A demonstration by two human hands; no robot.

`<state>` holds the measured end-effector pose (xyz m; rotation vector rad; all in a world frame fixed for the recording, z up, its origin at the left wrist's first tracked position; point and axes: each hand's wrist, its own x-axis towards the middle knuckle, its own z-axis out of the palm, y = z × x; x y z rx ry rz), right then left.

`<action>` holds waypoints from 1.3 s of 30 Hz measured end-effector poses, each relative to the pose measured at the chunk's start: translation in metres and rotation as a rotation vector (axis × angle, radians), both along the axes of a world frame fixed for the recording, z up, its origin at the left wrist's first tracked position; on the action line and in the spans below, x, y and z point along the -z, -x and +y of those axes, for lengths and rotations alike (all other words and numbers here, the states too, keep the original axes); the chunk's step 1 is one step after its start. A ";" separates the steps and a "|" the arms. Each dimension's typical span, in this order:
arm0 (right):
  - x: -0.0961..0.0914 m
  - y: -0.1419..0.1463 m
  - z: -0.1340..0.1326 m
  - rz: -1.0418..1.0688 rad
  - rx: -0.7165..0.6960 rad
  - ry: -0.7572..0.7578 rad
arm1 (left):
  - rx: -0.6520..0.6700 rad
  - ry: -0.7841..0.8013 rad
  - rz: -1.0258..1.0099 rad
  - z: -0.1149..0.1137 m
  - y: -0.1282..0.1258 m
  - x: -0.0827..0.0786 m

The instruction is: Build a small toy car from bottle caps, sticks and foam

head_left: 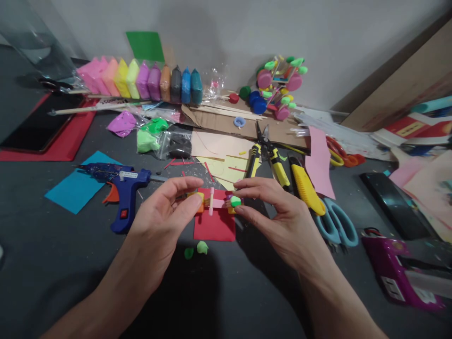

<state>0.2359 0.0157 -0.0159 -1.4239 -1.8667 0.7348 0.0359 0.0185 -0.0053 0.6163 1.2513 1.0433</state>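
Note:
Between my two hands is a small craft model (219, 204) with a pink strip along its middle and a pale pink stick across it. My left hand (169, 212) pinches its orange and yellow end between thumb and fingers. At the other end, the thumb and fingers of my right hand (271, 207) close on a part with bright green, purple and yellow clay. A red paper square (214, 230) lies below the model. Two bits of green clay, one dark (189, 253) and one light (202, 247), rest on the table nearer to me.
A blue glue gun (129, 188) lies left on blue paper (77, 186). To the right are yellow-handled pliers (268, 155), a yellow cutter (306, 186), blue-handled scissors (339, 223) and a purple tool (395, 268). Colored clay packs (153, 84) and clay models (280, 87) stand at the back.

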 end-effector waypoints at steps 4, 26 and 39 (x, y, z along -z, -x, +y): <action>0.000 0.001 0.001 -0.029 -0.009 -0.028 | -0.006 -0.014 0.002 0.000 0.000 0.000; -0.005 0.001 -0.001 -0.212 -0.074 -0.198 | -0.005 -0.001 -0.033 -0.001 0.001 0.003; -0.005 0.002 0.000 -0.217 -0.105 -0.188 | -0.011 -0.011 -0.031 -0.001 0.001 0.003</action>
